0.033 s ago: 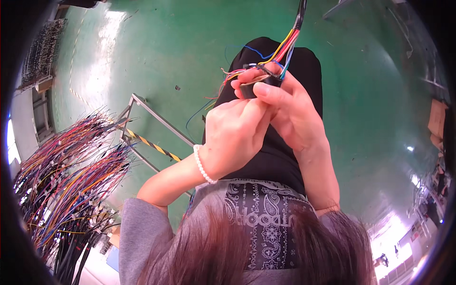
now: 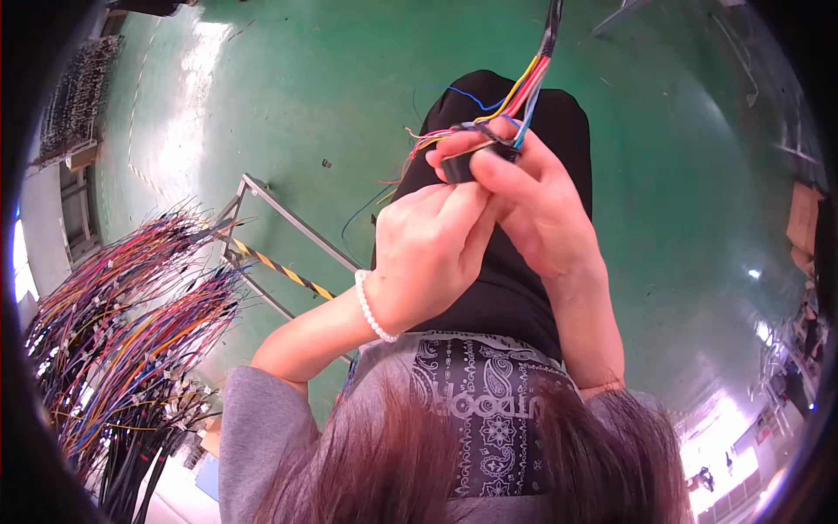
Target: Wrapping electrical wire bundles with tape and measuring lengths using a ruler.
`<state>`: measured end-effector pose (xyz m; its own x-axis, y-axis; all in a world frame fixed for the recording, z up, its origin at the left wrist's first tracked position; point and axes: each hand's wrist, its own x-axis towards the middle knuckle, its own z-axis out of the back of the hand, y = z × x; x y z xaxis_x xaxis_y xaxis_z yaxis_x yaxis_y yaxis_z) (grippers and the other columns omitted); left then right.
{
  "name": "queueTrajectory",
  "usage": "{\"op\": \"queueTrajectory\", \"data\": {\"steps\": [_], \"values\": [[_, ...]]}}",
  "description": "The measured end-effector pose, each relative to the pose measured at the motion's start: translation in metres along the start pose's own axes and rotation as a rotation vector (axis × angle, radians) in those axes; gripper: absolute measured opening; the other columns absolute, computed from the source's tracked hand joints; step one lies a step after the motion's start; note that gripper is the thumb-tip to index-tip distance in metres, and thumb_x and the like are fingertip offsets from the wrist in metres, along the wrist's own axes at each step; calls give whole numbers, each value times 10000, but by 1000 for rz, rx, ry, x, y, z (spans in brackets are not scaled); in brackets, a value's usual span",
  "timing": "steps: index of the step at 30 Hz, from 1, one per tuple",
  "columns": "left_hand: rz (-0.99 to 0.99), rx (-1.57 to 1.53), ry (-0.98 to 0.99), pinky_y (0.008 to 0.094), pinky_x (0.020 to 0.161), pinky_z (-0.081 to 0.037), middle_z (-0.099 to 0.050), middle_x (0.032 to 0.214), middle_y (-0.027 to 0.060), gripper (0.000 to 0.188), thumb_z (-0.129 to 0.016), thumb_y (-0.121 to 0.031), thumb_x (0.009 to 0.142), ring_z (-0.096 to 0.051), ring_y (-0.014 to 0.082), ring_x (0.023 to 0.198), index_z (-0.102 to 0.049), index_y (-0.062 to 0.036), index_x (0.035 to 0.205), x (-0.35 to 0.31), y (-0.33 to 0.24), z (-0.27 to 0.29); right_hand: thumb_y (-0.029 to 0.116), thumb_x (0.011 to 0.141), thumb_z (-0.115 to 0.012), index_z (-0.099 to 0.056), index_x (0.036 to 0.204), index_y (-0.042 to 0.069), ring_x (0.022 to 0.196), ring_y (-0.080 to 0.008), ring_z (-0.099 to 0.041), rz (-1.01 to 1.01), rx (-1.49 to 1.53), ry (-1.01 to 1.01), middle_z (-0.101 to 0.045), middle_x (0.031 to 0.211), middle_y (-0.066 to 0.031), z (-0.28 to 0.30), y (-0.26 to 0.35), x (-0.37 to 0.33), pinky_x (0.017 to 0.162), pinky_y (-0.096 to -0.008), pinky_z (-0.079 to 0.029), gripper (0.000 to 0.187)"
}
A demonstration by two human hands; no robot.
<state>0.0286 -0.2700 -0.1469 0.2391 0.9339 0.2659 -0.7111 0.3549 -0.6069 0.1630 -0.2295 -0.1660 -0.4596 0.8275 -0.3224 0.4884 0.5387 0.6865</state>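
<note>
Wires (image 2: 524, 90) run out of a black sleeve (image 2: 549, 35) above and right of the roll (image 2: 458, 168), a black piece with a tan inner edge. The right hand (image 2: 543, 196) closes narrowly on the roll, thumb bent across its near face, fingers curled behind; the wires pass right by these fingers. The left hand (image 2: 428, 236) is just below the roll, its fingers drawn in tight against the right hand; whether they grip anything cannot be told, as their tips are hidden. Thin wire ends (image 2: 428, 137) stick out left of the roll, and a blue wire (image 2: 482, 103) loops above it. The trousers (image 2: 476, 306) lie beneath the roll, a metal frame (image 2: 303, 223) to its lower left, and wire bundles (image 2: 131, 306) farther that way.

Little differs from the earlier frame: the right thumb has slid slightly rightward along the roll, baring more of its left part; both hands otherwise keep their places.
</note>
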Motion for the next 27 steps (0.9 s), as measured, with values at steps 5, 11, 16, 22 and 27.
{"op": "queueTrajectory", "data": {"steps": [5, 11, 16, 22, 27], "values": [[137, -111, 23, 339, 509, -449, -606, 641, 111, 89, -591, -60, 908, -592, 272, 549, -605, 17, 867, 1, -16, 7, 298, 991, -515, -479, 1266, -28, 1093, -292, -617, -165, 23, 71, -627, 1163, -177, 23, 6, -3, 943, -390, -518, 428], [262, -287, 85, 321, 559, -430, -566, 676, 106, 183, -578, -83, 926, -552, 237, 606, -567, 31, 784, 3, -28, 10, 429, 937, -566, -537, 1251, -35, 1114, -259, -604, -43, 69, 165, -626, 1139, -146, 33, -7, 2, 957, -374, -503, 561], [262, -369, 62, 316, 587, -412, -516, 665, 83, 214, -573, -78, 928, -503, 213, 658, -541, 23, 741, 4, -32, 17, 314, 959, -561, -548, 1146, -31, 1120, -336, -595, 98, 45, 362, -563, 1241, -235, 36, 6, 9, 940, -453, -503, 393], [170, -268, 94, 331, 604, -408, -482, 650, 98, 174, -606, -30, 877, -506, 252, 681, -534, 24, 728, 8, -22, 18, 244, 889, -641, -449, 789, 59, 1000, -259, -628, 135, -257, 264, -569, 1181, -235, 60, 33, -8, 870, -385, -514, 285], [-35, -89, 136, 383, 679, -450, -567, 790, 121, 100, -640, 60, 765, -557, 314, 798, -570, 33, 831, 8, -7, 6, 294, 876, -665, -525, 820, 21, 883, -140, -541, 340, -696, -9, -569, 1012, -115, 27, 56, -48, 784, -269, -456, 312]]}}
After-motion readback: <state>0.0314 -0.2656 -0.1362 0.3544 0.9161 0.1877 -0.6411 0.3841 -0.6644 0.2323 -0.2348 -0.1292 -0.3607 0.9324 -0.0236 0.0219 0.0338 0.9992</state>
